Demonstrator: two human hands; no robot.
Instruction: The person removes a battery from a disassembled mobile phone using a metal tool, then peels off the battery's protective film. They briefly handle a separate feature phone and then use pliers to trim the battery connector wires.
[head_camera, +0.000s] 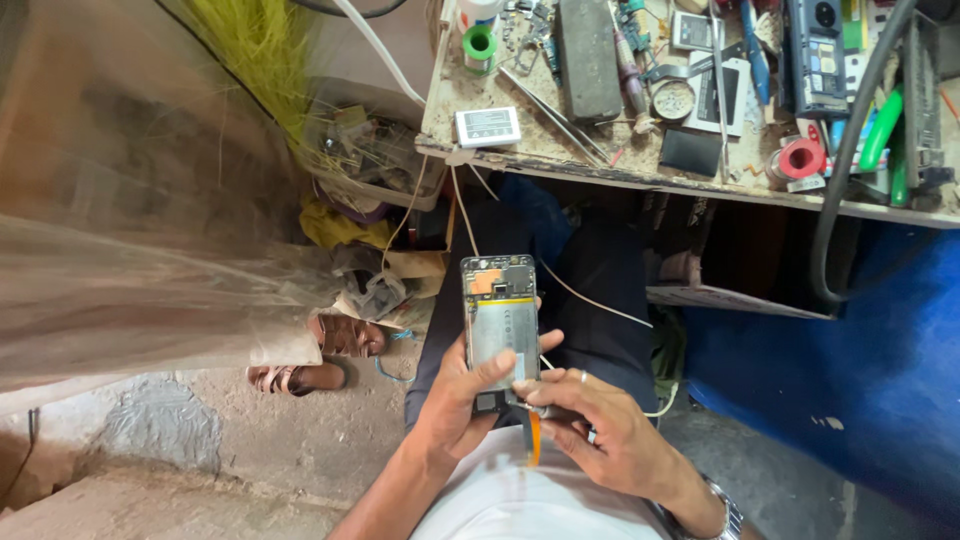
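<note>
A scarred wooden workbench (560, 160) runs across the top of the scene, its surface crowded with tools and parts, and a thick black cable (830, 200) loops down off its right end in front of something blue. Below the bench edge the person's dark-trousered lap fills the middle, and over to the left a brown sandal (345, 335) lies on the rough concrete floor beside a heap of scraps. Held above the lap, well short of the bench, is an opened phone (500, 325), back cover off, its pale battery and circuit parts facing up. The left hand (465, 405) grips the phone's lower end, fingers curled behind it and the thumb pressed across the front. The right hand (600, 430) meets it at the bottom edge, fingers pinched together on a slim tool (533, 435) with an orange handle, its tip touching the phone's base. On the bench, a small white battery pack (488, 127) sits near the front edge, a green tape roll (480, 44) behind it, and a red roll (801, 158) farther right.
</note>
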